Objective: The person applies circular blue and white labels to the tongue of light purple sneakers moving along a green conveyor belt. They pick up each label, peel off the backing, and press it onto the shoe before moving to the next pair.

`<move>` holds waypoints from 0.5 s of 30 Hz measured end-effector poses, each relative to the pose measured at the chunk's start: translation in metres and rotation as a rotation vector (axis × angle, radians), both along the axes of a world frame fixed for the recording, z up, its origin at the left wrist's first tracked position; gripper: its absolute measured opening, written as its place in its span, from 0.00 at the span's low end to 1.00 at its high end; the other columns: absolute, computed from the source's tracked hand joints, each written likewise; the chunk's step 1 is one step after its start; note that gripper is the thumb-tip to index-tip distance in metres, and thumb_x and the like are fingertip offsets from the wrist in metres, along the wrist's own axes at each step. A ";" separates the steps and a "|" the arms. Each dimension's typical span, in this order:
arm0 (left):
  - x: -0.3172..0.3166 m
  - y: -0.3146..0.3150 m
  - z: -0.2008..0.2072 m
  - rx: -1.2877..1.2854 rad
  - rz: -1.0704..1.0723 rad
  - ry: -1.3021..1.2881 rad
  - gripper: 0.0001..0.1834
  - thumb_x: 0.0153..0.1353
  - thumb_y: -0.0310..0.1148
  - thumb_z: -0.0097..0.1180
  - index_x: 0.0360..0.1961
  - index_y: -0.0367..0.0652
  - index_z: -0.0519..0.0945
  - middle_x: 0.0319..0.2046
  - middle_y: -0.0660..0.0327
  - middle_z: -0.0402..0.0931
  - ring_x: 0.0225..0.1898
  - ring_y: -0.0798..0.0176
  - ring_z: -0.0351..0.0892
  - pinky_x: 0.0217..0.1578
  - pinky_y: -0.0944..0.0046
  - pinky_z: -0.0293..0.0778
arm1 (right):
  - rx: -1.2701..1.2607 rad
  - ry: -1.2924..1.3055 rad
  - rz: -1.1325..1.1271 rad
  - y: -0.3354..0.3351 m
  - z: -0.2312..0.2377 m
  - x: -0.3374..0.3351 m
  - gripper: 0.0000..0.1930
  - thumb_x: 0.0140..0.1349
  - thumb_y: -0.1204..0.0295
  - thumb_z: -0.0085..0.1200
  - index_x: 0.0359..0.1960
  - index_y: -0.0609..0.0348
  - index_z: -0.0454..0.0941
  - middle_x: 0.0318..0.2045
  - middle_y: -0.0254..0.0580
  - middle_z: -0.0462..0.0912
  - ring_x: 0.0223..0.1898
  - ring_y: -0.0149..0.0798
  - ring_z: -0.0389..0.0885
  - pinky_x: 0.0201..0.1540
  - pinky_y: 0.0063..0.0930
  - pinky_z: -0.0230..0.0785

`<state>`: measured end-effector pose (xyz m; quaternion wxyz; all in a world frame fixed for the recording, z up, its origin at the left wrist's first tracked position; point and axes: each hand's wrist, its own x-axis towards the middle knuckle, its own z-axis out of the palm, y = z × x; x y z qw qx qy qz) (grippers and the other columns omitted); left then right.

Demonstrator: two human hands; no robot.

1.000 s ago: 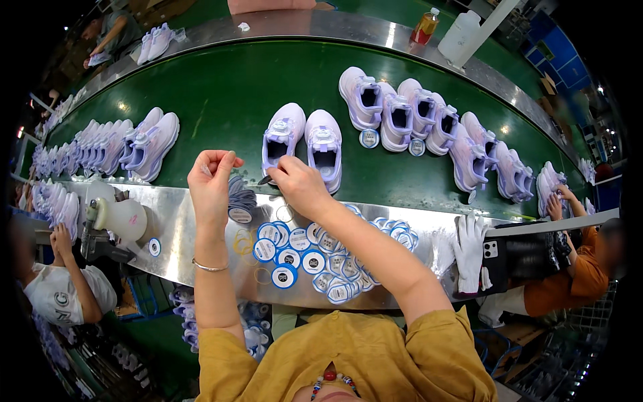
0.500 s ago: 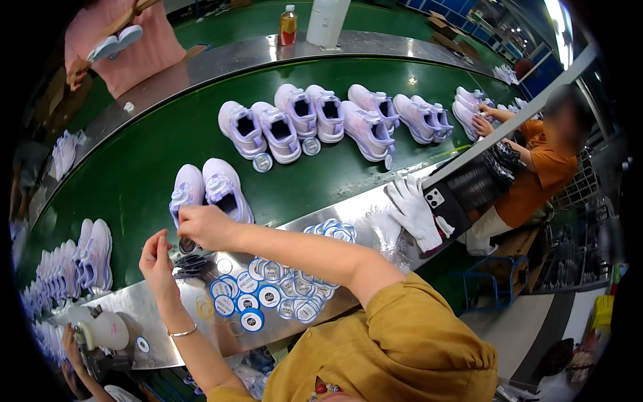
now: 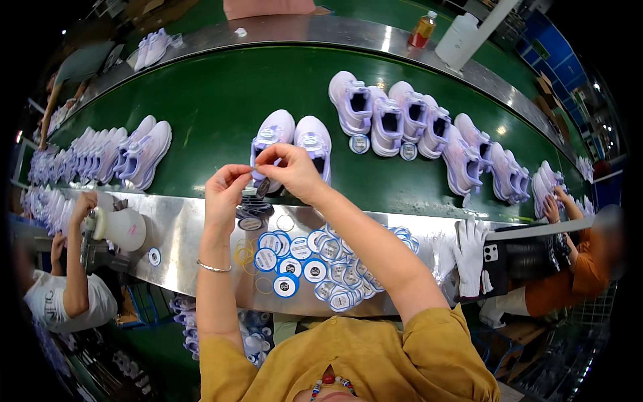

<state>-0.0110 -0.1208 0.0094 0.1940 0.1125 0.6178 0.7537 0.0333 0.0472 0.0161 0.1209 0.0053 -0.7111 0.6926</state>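
My left hand (image 3: pixel 226 191) and my right hand (image 3: pixel 293 173) meet fingertip to fingertip over the near edge of the green belt, both pinched closed. A small dark round hang tag (image 3: pixel 263 187) dangles just below my right fingertips; any cord is too thin to see. What my left fingers pinch is hidden. Right behind the hands stands a pair of pale lilac sneakers, the left shoe (image 3: pixel 276 127) and the right shoe (image 3: pixel 313 137), toes pointing away. Below the hands lies a pile of dark tags (image 3: pixel 253 209) on the metal ledge (image 3: pixel 184 224).
Round blue-and-white tags (image 3: pixel 315 271) spread over the ledge beside yellow rubber bands (image 3: pixel 244 254). White gloves (image 3: pixel 470 258) and a phone (image 3: pixel 492 258) lie at right. More sneakers (image 3: pixel 386 124) line the belt (image 3: pixel 221 94). Co-workers' arms reach in at left (image 3: pixel 77 268) and right (image 3: pixel 569 208).
The view has turned, so the scene sits more level and the sneakers appear farther right. My hands have come together, and the dark tag now shows hanging between them.
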 end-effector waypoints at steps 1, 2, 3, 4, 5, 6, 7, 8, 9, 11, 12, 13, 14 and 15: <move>0.000 -0.001 -0.001 0.012 -0.008 -0.008 0.06 0.58 0.22 0.57 0.37 0.38 0.78 0.26 0.69 0.75 0.16 0.84 0.57 0.14 0.80 0.48 | 0.002 0.008 -0.009 0.000 0.001 -0.001 0.08 0.51 0.75 0.60 0.33 0.63 0.81 0.28 0.36 0.83 0.31 0.27 0.78 0.35 0.22 0.69; 0.000 0.000 0.001 0.005 -0.003 -0.009 0.06 0.57 0.22 0.57 0.37 0.38 0.78 0.26 0.69 0.75 0.16 0.84 0.58 0.14 0.80 0.48 | 0.026 0.037 -0.022 0.002 0.000 -0.002 0.07 0.51 0.75 0.60 0.33 0.63 0.80 0.29 0.36 0.83 0.32 0.28 0.78 0.36 0.22 0.69; 0.001 0.000 0.003 -0.003 0.002 -0.011 0.06 0.57 0.22 0.57 0.37 0.38 0.78 0.26 0.69 0.75 0.16 0.84 0.58 0.14 0.81 0.48 | 0.021 0.035 -0.016 0.003 0.000 -0.003 0.07 0.51 0.76 0.60 0.33 0.63 0.80 0.28 0.36 0.83 0.32 0.28 0.78 0.36 0.22 0.69; 0.002 0.001 0.005 -0.011 0.005 -0.013 0.07 0.57 0.22 0.58 0.37 0.37 0.78 0.27 0.69 0.75 0.16 0.84 0.58 0.14 0.81 0.48 | 0.015 0.033 -0.010 0.003 0.000 -0.004 0.08 0.51 0.76 0.60 0.33 0.63 0.79 0.28 0.36 0.82 0.32 0.28 0.79 0.36 0.22 0.69; 0.003 0.003 0.007 -0.003 0.021 -0.005 0.09 0.56 0.22 0.58 0.39 0.37 0.77 0.27 0.68 0.75 0.16 0.84 0.58 0.14 0.81 0.48 | 0.030 0.027 0.000 0.003 0.002 -0.004 0.08 0.51 0.76 0.60 0.33 0.64 0.79 0.28 0.36 0.82 0.31 0.27 0.79 0.36 0.22 0.69; 0.002 0.002 0.007 0.003 0.021 -0.012 0.09 0.56 0.22 0.58 0.40 0.37 0.76 0.27 0.68 0.75 0.16 0.84 0.59 0.14 0.81 0.48 | 0.045 0.021 0.010 0.002 0.005 -0.003 0.08 0.51 0.76 0.60 0.33 0.64 0.79 0.28 0.36 0.82 0.31 0.27 0.78 0.36 0.22 0.69; 0.001 0.001 0.006 0.010 0.021 -0.019 0.10 0.56 0.22 0.58 0.40 0.37 0.76 0.27 0.68 0.75 0.17 0.84 0.59 0.14 0.81 0.48 | 0.060 0.014 0.020 0.000 0.006 -0.004 0.08 0.51 0.77 0.60 0.33 0.64 0.79 0.28 0.36 0.82 0.31 0.27 0.78 0.36 0.22 0.70; 0.000 0.001 0.005 0.018 0.015 -0.026 0.11 0.56 0.22 0.58 0.41 0.37 0.76 0.27 0.68 0.75 0.17 0.84 0.59 0.15 0.81 0.49 | 0.056 0.003 0.035 0.000 0.007 -0.004 0.08 0.50 0.77 0.60 0.33 0.64 0.79 0.27 0.36 0.82 0.31 0.27 0.78 0.36 0.22 0.70; 0.000 0.001 0.005 0.011 0.016 -0.024 0.11 0.56 0.22 0.58 0.41 0.36 0.75 0.27 0.68 0.76 0.17 0.84 0.60 0.15 0.81 0.49 | 0.052 -0.008 0.051 -0.001 0.007 -0.005 0.08 0.50 0.77 0.60 0.33 0.64 0.79 0.27 0.36 0.82 0.30 0.27 0.78 0.36 0.22 0.70; 0.000 0.000 0.005 -0.003 0.018 -0.018 0.11 0.56 0.22 0.58 0.41 0.36 0.75 0.27 0.67 0.76 0.17 0.84 0.61 0.15 0.82 0.49 | 0.054 -0.021 0.084 -0.002 0.007 -0.006 0.08 0.49 0.78 0.60 0.33 0.64 0.79 0.27 0.36 0.82 0.30 0.27 0.78 0.35 0.22 0.70; 0.000 0.000 0.004 -0.008 0.017 -0.020 0.11 0.55 0.22 0.58 0.41 0.36 0.75 0.28 0.67 0.76 0.17 0.84 0.61 0.14 0.82 0.49 | 0.059 -0.023 0.101 -0.001 0.006 -0.008 0.08 0.49 0.78 0.60 0.33 0.64 0.79 0.26 0.36 0.81 0.29 0.27 0.78 0.35 0.22 0.70; -0.001 -0.001 0.002 -0.014 0.016 -0.022 0.11 0.55 0.22 0.59 0.41 0.36 0.75 0.28 0.66 0.77 0.17 0.84 0.61 0.14 0.82 0.48 | 0.064 -0.025 0.118 -0.001 0.004 -0.008 0.08 0.49 0.78 0.59 0.33 0.64 0.78 0.26 0.36 0.81 0.29 0.27 0.78 0.34 0.22 0.70; -0.002 0.000 0.002 -0.018 0.010 -0.020 0.11 0.55 0.22 0.59 0.41 0.36 0.75 0.28 0.66 0.77 0.17 0.84 0.62 0.14 0.82 0.48 | 0.062 -0.010 0.133 0.000 0.003 -0.009 0.08 0.49 0.78 0.59 0.33 0.64 0.78 0.25 0.36 0.81 0.29 0.26 0.78 0.34 0.22 0.69; -0.002 0.000 0.003 -0.025 0.012 -0.025 0.12 0.55 0.22 0.59 0.41 0.36 0.75 0.29 0.65 0.77 0.19 0.83 0.64 0.15 0.82 0.51 | 0.061 0.005 0.147 -0.001 0.001 -0.009 0.08 0.49 0.78 0.59 0.33 0.64 0.78 0.25 0.35 0.81 0.28 0.26 0.78 0.33 0.21 0.69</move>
